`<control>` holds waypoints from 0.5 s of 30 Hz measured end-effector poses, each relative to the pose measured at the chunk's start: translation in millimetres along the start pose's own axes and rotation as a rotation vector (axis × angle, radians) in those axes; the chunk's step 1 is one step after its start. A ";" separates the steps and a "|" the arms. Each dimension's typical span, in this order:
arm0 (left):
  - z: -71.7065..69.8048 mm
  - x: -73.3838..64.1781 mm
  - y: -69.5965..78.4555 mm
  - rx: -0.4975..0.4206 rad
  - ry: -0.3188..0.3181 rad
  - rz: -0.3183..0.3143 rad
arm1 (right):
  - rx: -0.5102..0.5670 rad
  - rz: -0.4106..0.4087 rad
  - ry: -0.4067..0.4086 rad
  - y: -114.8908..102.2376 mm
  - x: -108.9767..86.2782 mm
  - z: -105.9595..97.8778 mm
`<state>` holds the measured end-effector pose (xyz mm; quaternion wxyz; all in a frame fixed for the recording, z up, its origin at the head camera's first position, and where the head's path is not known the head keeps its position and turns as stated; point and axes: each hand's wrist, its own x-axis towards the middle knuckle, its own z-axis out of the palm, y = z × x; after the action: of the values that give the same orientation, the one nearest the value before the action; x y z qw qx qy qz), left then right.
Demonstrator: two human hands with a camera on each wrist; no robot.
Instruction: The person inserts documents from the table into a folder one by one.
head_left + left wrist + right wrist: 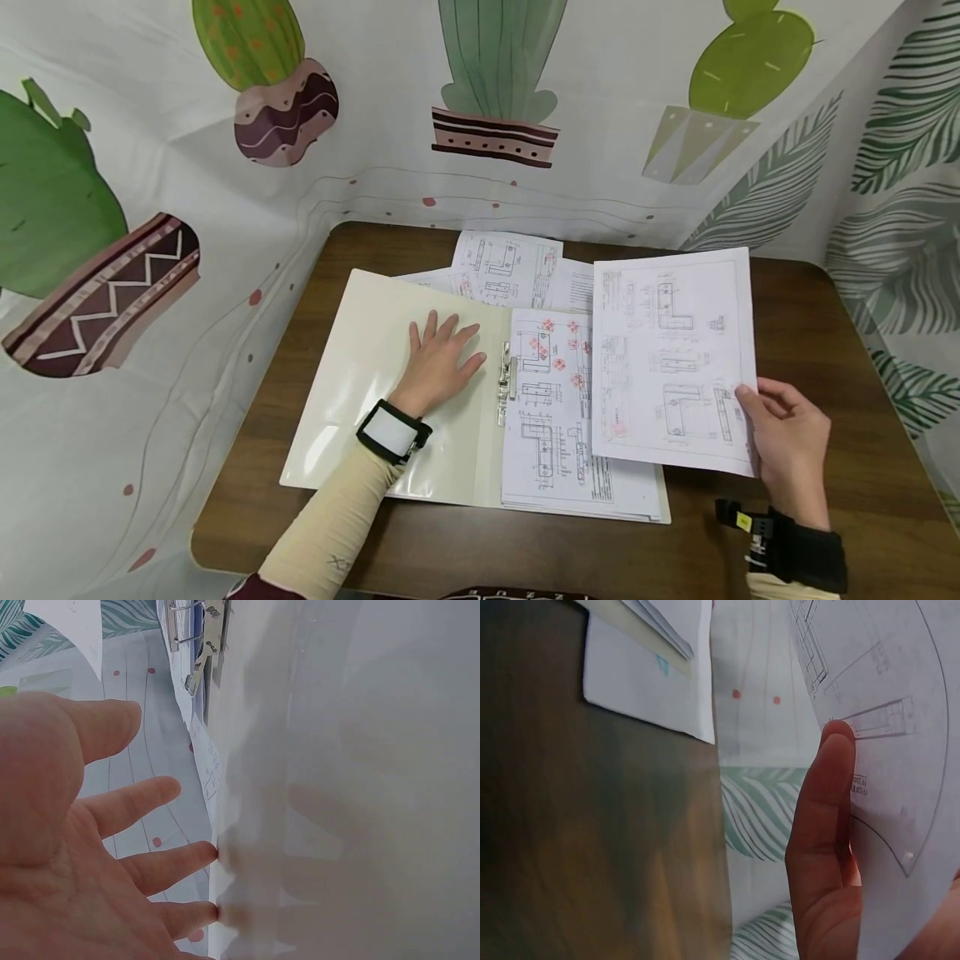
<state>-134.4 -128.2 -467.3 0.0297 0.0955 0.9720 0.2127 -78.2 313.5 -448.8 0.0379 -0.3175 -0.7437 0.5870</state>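
An off-white ring binder lies spread on the table, its metal ring clip near the spine. My left hand rests on the bare inside cover with fingers spread; in the left wrist view its fingertips meet the cover. A stack of printed drawing sheets with red stamps covers the binder's right side. My right hand pinches the right edge of a loose drawing sheet, thumb on top. That sheet is held up over the stack's right part and hides some of it.
More printed sheets lie behind the binder, partly under it. The brown wooden table has rounded corners. A white cloth with cactus prints hangs behind and beside it.
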 end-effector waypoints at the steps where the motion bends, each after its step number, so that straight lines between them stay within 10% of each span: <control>1: 0.2 0.0 -0.1 0.000 -0.001 0.000 | -0.021 -0.009 -0.006 1.8 -2.1 2.1; 15: -0.5 0.2 -0.4 -0.001 -0.009 -0.003 | -0.228 -0.068 -0.052 24.0 -26.0 33.5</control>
<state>-134.7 -128.8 -467.0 0.0343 0.0949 0.9719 0.2127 -61.7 274.2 -472.4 0.0021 -0.2791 -0.8167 0.5051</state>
